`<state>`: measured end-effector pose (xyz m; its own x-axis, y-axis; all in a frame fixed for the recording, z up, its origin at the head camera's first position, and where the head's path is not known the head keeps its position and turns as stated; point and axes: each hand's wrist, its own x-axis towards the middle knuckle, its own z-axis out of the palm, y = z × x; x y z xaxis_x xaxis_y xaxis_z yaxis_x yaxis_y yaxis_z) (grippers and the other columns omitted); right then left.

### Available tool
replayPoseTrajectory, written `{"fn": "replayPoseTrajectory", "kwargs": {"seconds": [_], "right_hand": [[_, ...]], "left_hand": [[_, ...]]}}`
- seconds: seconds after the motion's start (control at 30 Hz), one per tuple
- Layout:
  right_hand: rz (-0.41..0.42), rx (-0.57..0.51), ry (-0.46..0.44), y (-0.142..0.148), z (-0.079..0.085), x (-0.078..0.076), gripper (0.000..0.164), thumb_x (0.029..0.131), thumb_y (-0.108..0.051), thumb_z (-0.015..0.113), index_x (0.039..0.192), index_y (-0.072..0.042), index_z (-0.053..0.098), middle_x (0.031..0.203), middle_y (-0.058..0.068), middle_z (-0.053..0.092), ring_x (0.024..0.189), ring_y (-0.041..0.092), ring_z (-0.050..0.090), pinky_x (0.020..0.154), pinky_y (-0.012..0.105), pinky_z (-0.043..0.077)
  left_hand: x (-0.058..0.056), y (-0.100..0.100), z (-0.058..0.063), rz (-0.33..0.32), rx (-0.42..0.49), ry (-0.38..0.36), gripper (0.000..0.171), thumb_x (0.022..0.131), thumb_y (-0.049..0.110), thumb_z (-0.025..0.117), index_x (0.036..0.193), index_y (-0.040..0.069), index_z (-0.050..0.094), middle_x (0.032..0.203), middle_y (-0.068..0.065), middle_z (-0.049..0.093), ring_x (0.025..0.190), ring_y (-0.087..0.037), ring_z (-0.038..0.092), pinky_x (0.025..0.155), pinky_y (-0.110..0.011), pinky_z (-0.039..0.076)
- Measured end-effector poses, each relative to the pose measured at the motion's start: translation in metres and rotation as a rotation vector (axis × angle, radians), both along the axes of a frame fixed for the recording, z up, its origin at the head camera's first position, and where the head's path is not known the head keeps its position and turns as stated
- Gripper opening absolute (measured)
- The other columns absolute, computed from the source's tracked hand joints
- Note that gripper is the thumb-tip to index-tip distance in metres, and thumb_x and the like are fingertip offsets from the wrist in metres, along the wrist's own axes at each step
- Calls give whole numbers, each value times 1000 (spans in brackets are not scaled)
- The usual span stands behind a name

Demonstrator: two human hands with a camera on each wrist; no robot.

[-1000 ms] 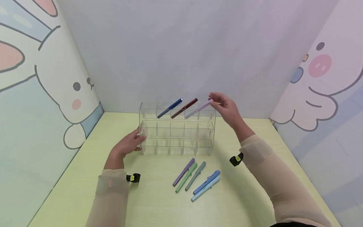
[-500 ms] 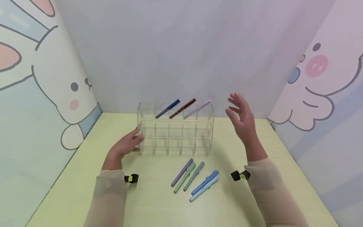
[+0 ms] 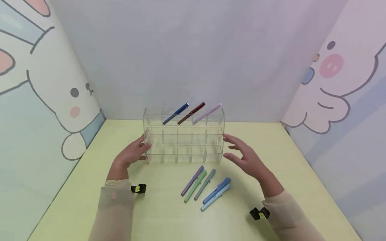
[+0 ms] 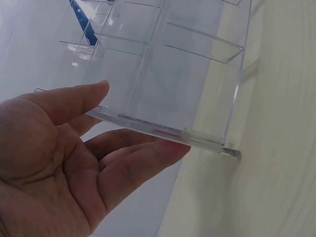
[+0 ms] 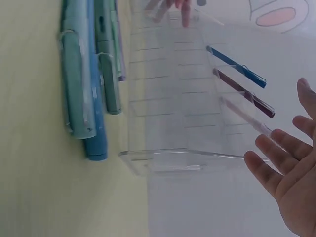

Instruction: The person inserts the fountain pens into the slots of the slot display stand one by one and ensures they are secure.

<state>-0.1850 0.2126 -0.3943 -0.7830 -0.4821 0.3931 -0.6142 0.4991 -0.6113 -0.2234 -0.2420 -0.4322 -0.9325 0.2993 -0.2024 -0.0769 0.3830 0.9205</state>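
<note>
A clear tiered pen rack (image 3: 184, 158) with divided compartments stands on the table. My left hand (image 3: 131, 153) grips its left side panel, thumb on one face and fingers on the other, as the left wrist view shows. Leaning in the top tier are a dark blue pen (image 3: 176, 113), a dark red pen (image 3: 191, 113) and a pale lilac pen (image 3: 207, 114). My right hand (image 3: 245, 159) holds nothing. Its fingers are spread beside the rack's right side; whether a fingertip touches the panel I cannot tell.
In front of the rack lie a purple pen (image 3: 192, 181), a green pen (image 3: 195, 186), a grey-green pen (image 3: 205, 184), a blue pen (image 3: 216, 191) and a light blue pen (image 3: 215, 198). Cartoon-printed walls (image 3: 75, 144) enclose the table (image 3: 163, 214).
My right hand has let go of the lilac pen, which stays in the top tier. It then swung right and came down beside the rack. My left hand keeps its grip.
</note>
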Motion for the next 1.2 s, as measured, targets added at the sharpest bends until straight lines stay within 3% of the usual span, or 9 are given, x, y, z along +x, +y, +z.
{"fn": "replayPoseTrajectory", "kwargs": {"seconds": [0.13, 0.27, 0.43, 0.6, 0.83, 1.07, 1.2], "right_hand": [[23, 114, -114, 0, -10, 6, 60, 95, -36, 65, 150, -28, 41, 150, 0, 47, 124, 29, 58, 96, 55, 51], [61, 196, -197, 2, -21, 6, 54, 94, -43, 63, 143, -23, 51, 142, 4, 55, 123, 30, 58, 97, 55, 51], [110, 355, -242, 7, -32, 3, 42, 96, -35, 64, 133, -14, 59, 128, 2, 63, 113, 23, 62, 93, 47, 53], [151, 500, -290, 9, -39, -1, 31, 95, -20, 66, 126, -13, 65, 118, -2, 66, 107, 15, 61, 91, 40, 53], [208, 610, -197, 11, -54, -6, 24, 91, -10, 69, 115, -15, 69, 108, -5, 62, 98, 10, 57, 87, 33, 53], [235, 671, -94, 10, -62, -5, 18, 87, -14, 74, 101, -22, 68, 98, -9, 55, 90, 7, 49, 80, 29, 51], [250, 669, -124, 11, -59, -6, 17, 86, -14, 75, 97, -25, 66, 96, -10, 54, 87, 7, 49, 78, 27, 50]], "left_hand": [[-2, -3, 2, -10, 8, 21, 65, 106, 32, 43, 156, 44, 4, 158, -20, 29, 137, -41, 41, 101, -54, 49], [-4, -2, 6, -12, 14, 36, 64, 106, 29, 43, 156, 44, 5, 159, -20, 27, 138, -41, 40, 100, -55, 49], [-4, -2, 7, -7, 12, 32, 63, 107, 27, 42, 156, 44, 5, 160, -18, 24, 142, -39, 35, 100, -55, 49], [-5, -2, 6, 1, 16, 33, 64, 107, 27, 43, 156, 43, 5, 159, -20, 26, 141, -40, 36, 101, -56, 48], [-4, -2, 5, 2, 1, 27, 64, 107, 28, 42, 155, 44, 3, 160, -20, 24, 142, -40, 34, 102, -56, 47], [-2, 0, 0, 2, 4, 15, 64, 106, 32, 43, 156, 43, 3, 160, -19, 22, 142, -40, 34, 101, -55, 48], [0, 2, 1, 6, -5, 8, 65, 106, 33, 44, 156, 42, 3, 158, -21, 27, 139, -41, 38, 102, -54, 48]]}}
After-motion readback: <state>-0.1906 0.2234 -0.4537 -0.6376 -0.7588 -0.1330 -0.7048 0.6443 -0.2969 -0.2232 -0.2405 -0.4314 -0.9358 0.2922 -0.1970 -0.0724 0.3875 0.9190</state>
